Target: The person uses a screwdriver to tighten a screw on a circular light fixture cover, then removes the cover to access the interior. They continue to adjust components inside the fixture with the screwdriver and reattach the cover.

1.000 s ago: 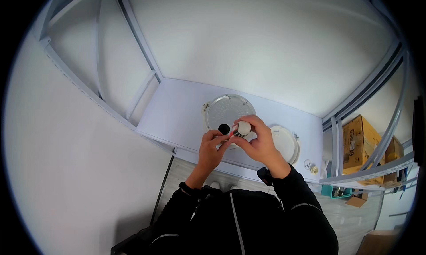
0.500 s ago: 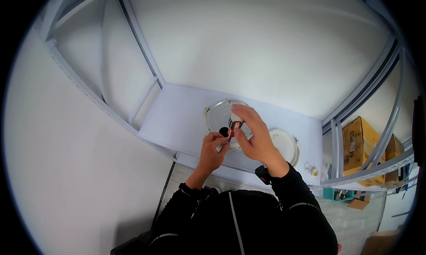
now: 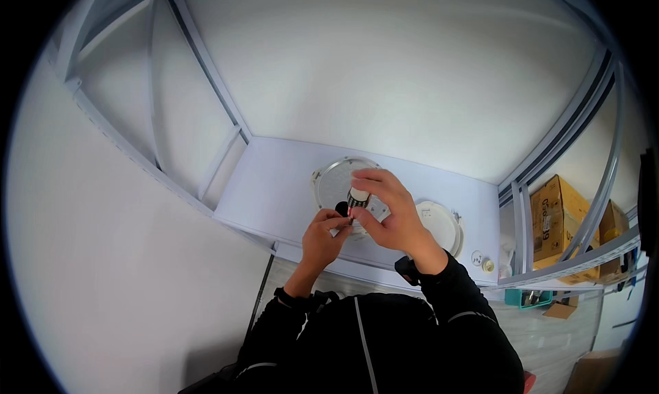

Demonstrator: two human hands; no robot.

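Observation:
Over a round, silver-grey disc with a pale rim (image 3: pixel 333 179), like a ceiling lamp base, my right hand (image 3: pixel 397 219) is wrapped round a screwdriver (image 3: pixel 357 198). Its handle is red and black with a whitish end, and it points down toward me. My left hand (image 3: pixel 321 242) has its thumb and fingertips pinched together at the lower tip of the tool. What lies between those fingertips is too small to make out. A dark round spot (image 3: pixel 342 207) shows on the disc beside the left fingers. My hands cover the near right part of the disc.
Right of the disc lies a round white cover (image 3: pixel 438 224). A small white round piece (image 3: pixel 477 258) and a yellowish roll-like piece (image 3: pixel 488 265) sit near the white table's (image 3: pixel 268 181) right end. Frame posts, cardboard boxes (image 3: pixel 552 219) and a teal bin (image 3: pixel 525 297) stand farther right.
The screwdriver's handle has turned in my right hand, showing more black and less red. Both hands have shifted slightly left and stay over the disc.

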